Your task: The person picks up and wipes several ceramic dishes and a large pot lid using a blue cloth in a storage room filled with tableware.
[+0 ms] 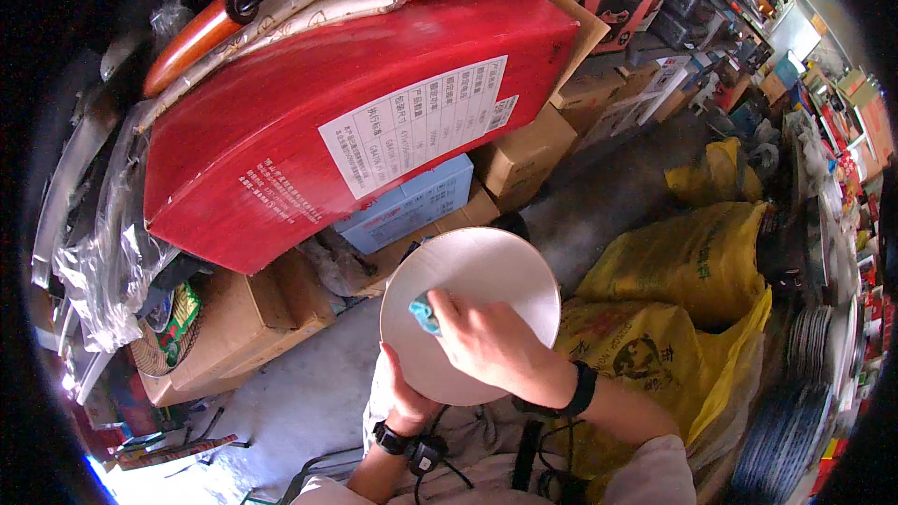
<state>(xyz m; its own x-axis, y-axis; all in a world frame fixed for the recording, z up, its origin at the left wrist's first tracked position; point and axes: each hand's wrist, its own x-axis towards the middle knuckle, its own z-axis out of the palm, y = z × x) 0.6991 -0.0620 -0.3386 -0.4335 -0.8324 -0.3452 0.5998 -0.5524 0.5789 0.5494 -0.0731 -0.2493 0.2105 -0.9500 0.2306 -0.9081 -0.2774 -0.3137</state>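
Observation:
A round white plate or shallow bowl [519, 273] with a thin brown rim is tilted up in front of my lap. My left hand [407, 389] holds it by its lower left edge, with the thumb at the rim and the other fingers hidden beneath. Bunched in my right hand [484, 344] is a blue-green cloth [424, 315], which appears pressed to the plate's inner face, left of its middle. Most of the cloth is covered by my fingers. Dark bands circle both wrists, and a small black device with a cord is by the left one.
Beyond the plate stands a large red carton [280, 140] bearing a printed label, with a light-blue box [414, 203] below it. Cardboard boxes [231, 322] line the left. Yellow woven sacks [652, 358] lie close on the right, near stacked plates [786, 428]. Concrete floor [309, 372] shows between.

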